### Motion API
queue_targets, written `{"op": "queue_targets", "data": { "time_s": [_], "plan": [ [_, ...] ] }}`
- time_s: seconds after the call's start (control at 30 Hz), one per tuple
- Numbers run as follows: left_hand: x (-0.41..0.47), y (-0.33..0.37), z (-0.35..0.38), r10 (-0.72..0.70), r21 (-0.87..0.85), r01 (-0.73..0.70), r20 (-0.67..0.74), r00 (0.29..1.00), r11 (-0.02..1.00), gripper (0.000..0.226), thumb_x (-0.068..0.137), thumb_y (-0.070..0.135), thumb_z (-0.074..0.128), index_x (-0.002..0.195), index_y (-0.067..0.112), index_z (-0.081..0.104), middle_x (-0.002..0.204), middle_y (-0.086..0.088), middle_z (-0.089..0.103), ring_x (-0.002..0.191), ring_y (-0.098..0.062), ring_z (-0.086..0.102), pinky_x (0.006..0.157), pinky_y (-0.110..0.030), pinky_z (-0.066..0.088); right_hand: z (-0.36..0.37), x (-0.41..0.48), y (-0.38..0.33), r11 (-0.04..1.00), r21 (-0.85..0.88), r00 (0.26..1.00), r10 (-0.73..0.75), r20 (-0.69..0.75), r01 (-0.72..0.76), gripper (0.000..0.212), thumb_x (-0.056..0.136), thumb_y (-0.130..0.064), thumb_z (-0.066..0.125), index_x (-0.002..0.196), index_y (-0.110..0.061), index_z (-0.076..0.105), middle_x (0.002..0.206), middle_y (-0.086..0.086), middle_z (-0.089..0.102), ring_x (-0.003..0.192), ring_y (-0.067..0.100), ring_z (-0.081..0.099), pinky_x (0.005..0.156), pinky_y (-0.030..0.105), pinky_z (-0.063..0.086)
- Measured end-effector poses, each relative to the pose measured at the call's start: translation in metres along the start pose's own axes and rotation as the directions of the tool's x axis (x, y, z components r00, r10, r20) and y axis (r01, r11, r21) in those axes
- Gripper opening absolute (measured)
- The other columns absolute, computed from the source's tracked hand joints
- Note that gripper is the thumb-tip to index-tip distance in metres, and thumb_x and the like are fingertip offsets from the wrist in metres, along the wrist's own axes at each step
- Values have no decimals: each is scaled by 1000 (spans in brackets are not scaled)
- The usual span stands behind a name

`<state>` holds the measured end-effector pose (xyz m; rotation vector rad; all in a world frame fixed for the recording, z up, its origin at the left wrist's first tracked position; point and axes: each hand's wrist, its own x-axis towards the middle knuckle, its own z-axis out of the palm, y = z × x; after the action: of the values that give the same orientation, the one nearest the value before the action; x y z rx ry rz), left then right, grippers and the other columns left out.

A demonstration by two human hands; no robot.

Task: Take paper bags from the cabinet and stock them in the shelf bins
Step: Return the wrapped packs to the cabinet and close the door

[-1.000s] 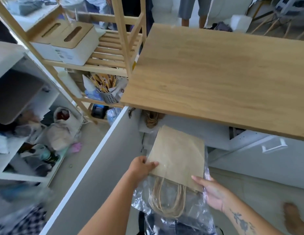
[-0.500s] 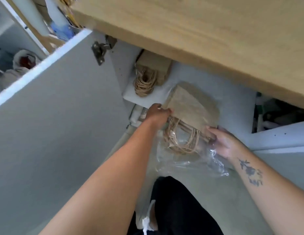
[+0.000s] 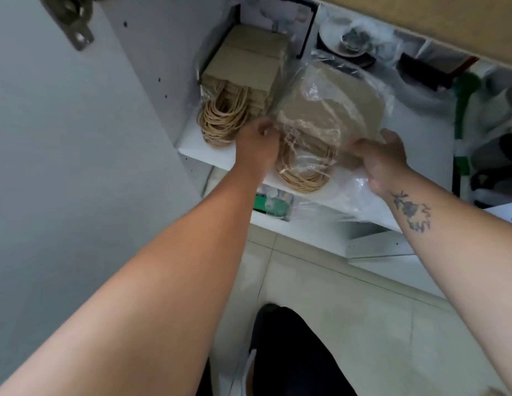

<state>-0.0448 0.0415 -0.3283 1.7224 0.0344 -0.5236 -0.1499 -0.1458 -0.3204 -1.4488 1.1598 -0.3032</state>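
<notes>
A pack of brown paper bags in clear plastic wrap (image 3: 326,115) lies on the white cabinet shelf (image 3: 189,145), its twine handles toward me. My left hand (image 3: 259,144) grips the pack's left edge near the handles. My right hand (image 3: 377,158) holds its right front corner and the loose plastic. A second stack of brown paper bags with twine handles (image 3: 243,78) rests just to the left on the same shelf, unwrapped.
The open grey cabinet door (image 3: 63,152) with its hinge (image 3: 74,24) stands at my left. A wooden countertop edge (image 3: 449,21) overhangs the cabinet. Dishes and dark items fill the compartment on the right (image 3: 392,52). Green-topped packs (image 3: 270,204) sit on the lower shelf.
The wrapped pack went from in front of me, below the counter, into the cabinet and now rests on the shelf beside the other stack. Both hands followed it; my view dropped lower.
</notes>
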Motion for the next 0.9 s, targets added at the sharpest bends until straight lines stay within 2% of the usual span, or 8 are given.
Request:
{"op": "queue_targets", "data": {
  "time_s": [0.07,0.17,0.3,0.43,0.6,0.7,0.8,0.9],
  "plan": [
    [-11,5,-2,62,8,-62,-10,998,998,17,93,9,57,101,19,68,100,-1,70,86,-13,64,71,-19,47,4,-10,-8,980,-180,993,-102,-54,91,80,85,-20,67,153,-18,24,147,7,41,121,19,51,79,15,50],
    [-41,18,-12,109,91,-109,8,994,990,16,92,10,60,105,20,63,102,6,63,90,-6,56,71,-11,41,-6,-30,-12,872,-466,973,-213,-87,149,77,90,-31,58,155,-21,19,162,10,13,146,26,24,111,33,35],
    [-90,43,-41,-74,118,78,-35,997,990,19,94,15,57,112,20,62,99,10,61,85,-11,59,60,-14,43,-17,-89,-26,736,-660,983,-183,16,148,71,96,-35,54,155,-22,17,164,9,1,151,28,6,113,45,28],
    [-149,82,-89,-95,257,111,-73,993,960,20,96,18,57,115,17,62,102,2,64,81,-10,58,73,-24,43,-19,-164,-52,647,-741,983,-98,153,180,66,96,-36,53,153,-17,25,161,11,17,146,31,21,112,43,32],
    [-217,125,-163,-35,382,89,-148,988,920,15,95,21,58,105,15,67,97,0,67,86,-14,59,70,-21,43,5,-253,-102,625,-703,927,-93,364,339,50,97,-32,51,144,-18,42,146,9,42,132,29,41,104,39,40],
    [-251,138,-210,170,602,-64,-122,978,796,12,93,17,60,102,13,67,97,1,65,94,-18,60,79,-27,45,34,-292,-130,610,-648,877,-186,443,457,41,96,-31,48,136,-20,51,137,3,49,122,26,48,94,38,45],
    [-281,142,-258,458,805,-218,-74,886,552,18,83,8,72,101,6,70,98,-6,69,95,-29,63,80,-37,52,70,-330,-148,569,-570,794,-293,532,592,38,95,-26,49,132,-19,55,134,2,51,120,27,48,93,39,45],
    [-314,142,-311,529,893,-183,-71,846,411,39,74,11,78,112,8,68,115,-6,69,111,-33,61,91,-44,51,109,-366,-157,436,-495,652,-378,657,751,45,94,-25,51,139,-20,50,144,1,44,131,25,41,101,42,42]
  ]
}}
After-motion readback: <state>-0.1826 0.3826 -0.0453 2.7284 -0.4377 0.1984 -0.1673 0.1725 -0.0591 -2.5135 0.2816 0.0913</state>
